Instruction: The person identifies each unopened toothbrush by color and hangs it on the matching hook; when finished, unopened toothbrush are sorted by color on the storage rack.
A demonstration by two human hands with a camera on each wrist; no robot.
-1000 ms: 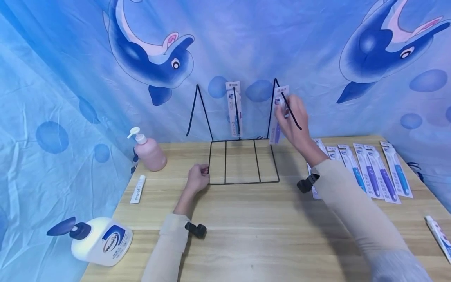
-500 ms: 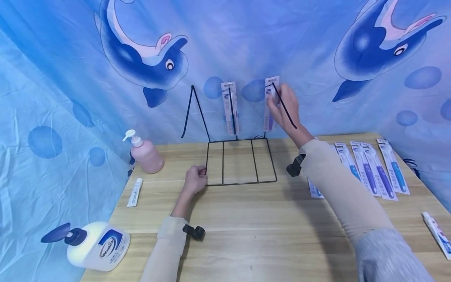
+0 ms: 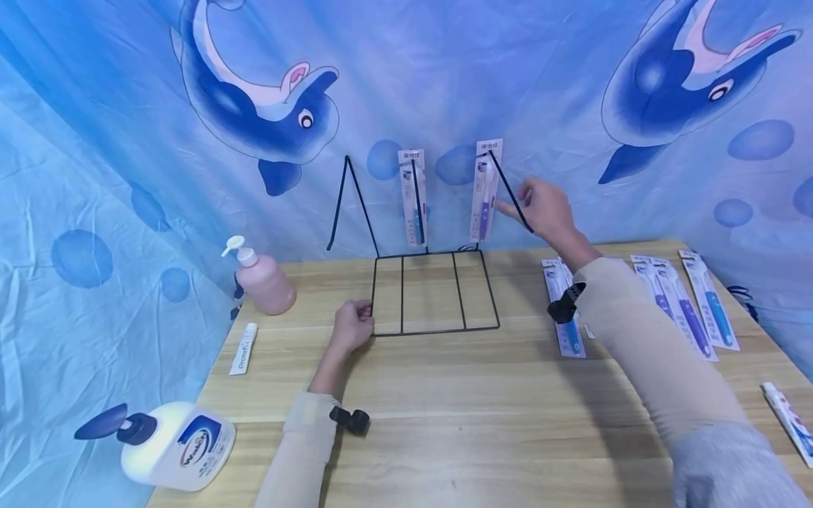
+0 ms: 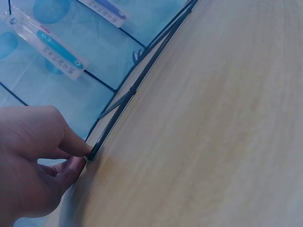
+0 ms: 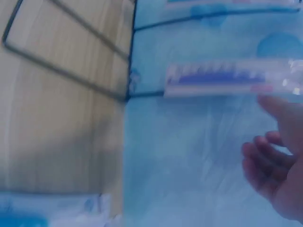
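Observation:
A black wire rack (image 3: 434, 332) stands on the table with its base flat and uprights rising at the back. My left hand (image 3: 351, 327) pinches the left side of the base between thumb and fingers, seen closely in the left wrist view. From the right hook hangs a packaged purple toothbrush (image 3: 485, 212). Beside it is my right hand (image 3: 547, 210), fingers parted and gripping nothing; one fingertip lies at the pack's edge, touching or not I cannot tell. On the middle hook hangs a packaged blue toothbrush (image 4: 59, 47). The left hook (image 3: 348, 176) bears nothing.
Several packaged toothbrushes (image 3: 710, 303) lie at the table's right, partly behind my right sleeve. A pink pump bottle (image 3: 267, 283), a small white tube (image 3: 244, 349) and a white pump bottle (image 3: 181, 448) are at the left. Another tube (image 3: 790, 423) lies at the right edge.
The purple toothbrush pack went up and left onto the right hook. My right hand then let go and drew off to the right. My left hand kept its place on the rack.

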